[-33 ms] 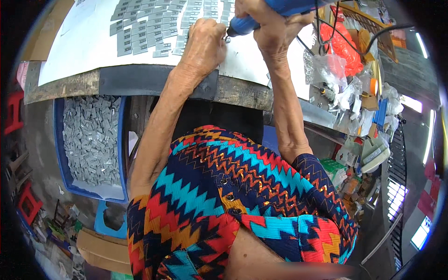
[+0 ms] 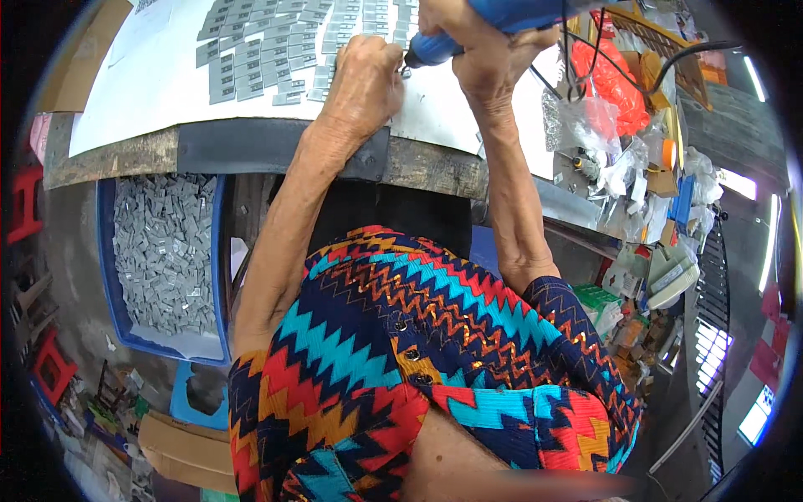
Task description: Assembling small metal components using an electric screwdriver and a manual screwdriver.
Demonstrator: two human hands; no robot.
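Observation:
My right hand (image 2: 493, 63) is wrapped round a blue electric screwdriver (image 2: 443, 48), its dark tip angled down to the left. Close beside that tip is my left hand (image 2: 365, 77), resting on the white work surface with fingers closed in a pinch. What it pinches is mostly hidden; only a small shiny bit shows under the tip. Past my left hand, rows of small flat grey pieces (image 2: 263, 58) with dark slots lie side by side on the white sheet (image 2: 155, 92).
Below the table's worn front edge (image 2: 431, 163), a blue bin (image 2: 224, 276) full of similar grey pieces stands at left. At right are a pile of small metal parts (image 2: 552, 121), a red plastic bag (image 2: 615, 92), clear bags and a black cable (image 2: 682, 63).

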